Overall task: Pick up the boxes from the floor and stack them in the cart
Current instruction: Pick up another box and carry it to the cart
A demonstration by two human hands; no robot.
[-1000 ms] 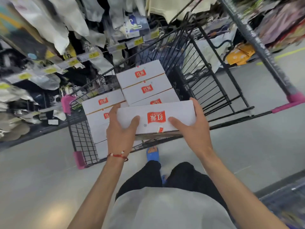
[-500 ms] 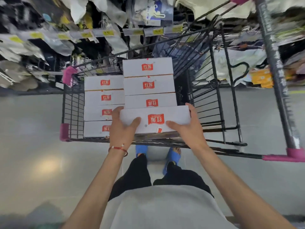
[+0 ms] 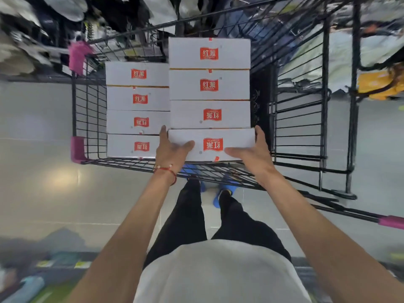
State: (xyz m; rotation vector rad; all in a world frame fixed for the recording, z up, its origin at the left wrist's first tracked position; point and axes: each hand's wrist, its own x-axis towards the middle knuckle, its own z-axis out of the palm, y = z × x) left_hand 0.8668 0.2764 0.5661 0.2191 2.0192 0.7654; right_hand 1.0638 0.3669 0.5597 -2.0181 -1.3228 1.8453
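Observation:
A white box with a red label is held over the near end of the black wire cart. My left hand grips its left end, thumb on top. My right hand grips its right end the same way. The box sits level against the nearest of three boxes in the right row. A lower left row of several identical boxes fills the cart's left side.
The cart's right part holds no boxes, and its pink-tipped handle bar juts out at the right. Shelves of hanging goods stand behind the cart. My feet in blue sandals stand under the cart's near edge.
Both hands have carried the box forward and down until it lines up with the right row. My view has tilted to look straight down on the cart.

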